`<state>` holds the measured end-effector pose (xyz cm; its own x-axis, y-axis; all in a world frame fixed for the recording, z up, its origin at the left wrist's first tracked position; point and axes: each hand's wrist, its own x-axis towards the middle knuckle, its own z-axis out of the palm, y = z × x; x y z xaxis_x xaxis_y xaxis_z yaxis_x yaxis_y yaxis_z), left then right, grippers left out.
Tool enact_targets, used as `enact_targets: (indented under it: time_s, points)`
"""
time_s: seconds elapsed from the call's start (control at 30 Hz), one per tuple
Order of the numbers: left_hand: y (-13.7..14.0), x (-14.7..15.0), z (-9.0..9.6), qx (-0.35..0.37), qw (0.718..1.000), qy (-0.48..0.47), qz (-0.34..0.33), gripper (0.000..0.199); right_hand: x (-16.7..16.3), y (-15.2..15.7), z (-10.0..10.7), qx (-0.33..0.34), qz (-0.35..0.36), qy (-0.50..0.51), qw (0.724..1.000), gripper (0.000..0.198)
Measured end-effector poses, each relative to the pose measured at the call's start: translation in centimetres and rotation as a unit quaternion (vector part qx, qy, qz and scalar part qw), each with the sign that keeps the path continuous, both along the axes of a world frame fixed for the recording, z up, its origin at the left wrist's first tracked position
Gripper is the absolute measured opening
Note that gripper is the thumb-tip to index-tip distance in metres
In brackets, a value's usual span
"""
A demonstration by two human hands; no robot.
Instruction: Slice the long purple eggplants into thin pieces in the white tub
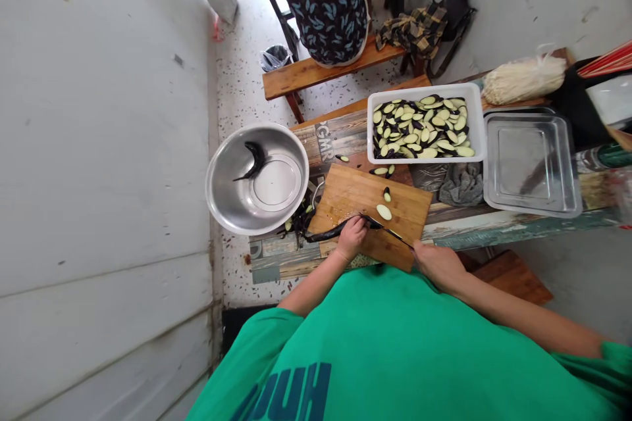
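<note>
On the wooden cutting board (340, 187), my left hand (353, 235) grips a long dark eggplant (328, 234) near its right end, fingers curled over it. My right hand (438, 266) is closed round the handle of a knife (392, 232), whose blade reaches left to the eggplant beside my left fingers. Two cut pieces, a pale eggplant slice (384, 212) and a smaller dark-skinned one (387, 195), lie on the board above the blade. Behind the board stands a white tray (424, 160) filled with many eggplant slices (419, 128).
A steel bowl (222, 200) holding one curved eggplant (254, 161) stands at the left. Trimmings (296, 220) lie between bowl and board. To the right are a grey cloth (461, 184), a clear plastic lid (528, 164) and bagged noodle-like strands (523, 79). A person (328, 6) sits on a bench opposite.
</note>
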<state>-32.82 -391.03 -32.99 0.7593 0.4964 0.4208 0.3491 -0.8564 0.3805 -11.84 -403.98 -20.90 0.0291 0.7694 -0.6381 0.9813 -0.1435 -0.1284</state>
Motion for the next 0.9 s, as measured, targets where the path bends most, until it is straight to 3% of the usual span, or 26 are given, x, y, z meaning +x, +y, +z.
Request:
enact_targets:
  time_s: [0.13,0.23,0.6,0.7,0.9]
  points:
    - [-0.2,-0.1,0.6,0.003,1.000,0.020,-0.003,0.025,-2.0,3.7,-1.5,0.023,-0.006,0.014,1.000,0.042]
    - [-0.4,-0.2,1.0,-0.005,0.999,0.042,0.033,0.024,-2.1,4.5,-1.5,0.039,-0.013,0.007,0.999,0.047]
    - [0.1,-0.4,0.5,-0.016,0.999,0.031,0.028,0.034,0.7,-0.5,2.9,-0.025,0.025,-0.001,0.999,0.029]
    - [0.1,-0.4,0.5,-0.019,0.999,0.025,0.030,0.032,0.0,0.3,2.2,-0.034,0.008,0.002,0.999,0.031]
    - [-0.4,-0.4,0.8,-0.015,0.999,0.029,0.032,0.025,-3.2,4.6,-0.8,0.025,-0.003,0.012,1.000,0.041]
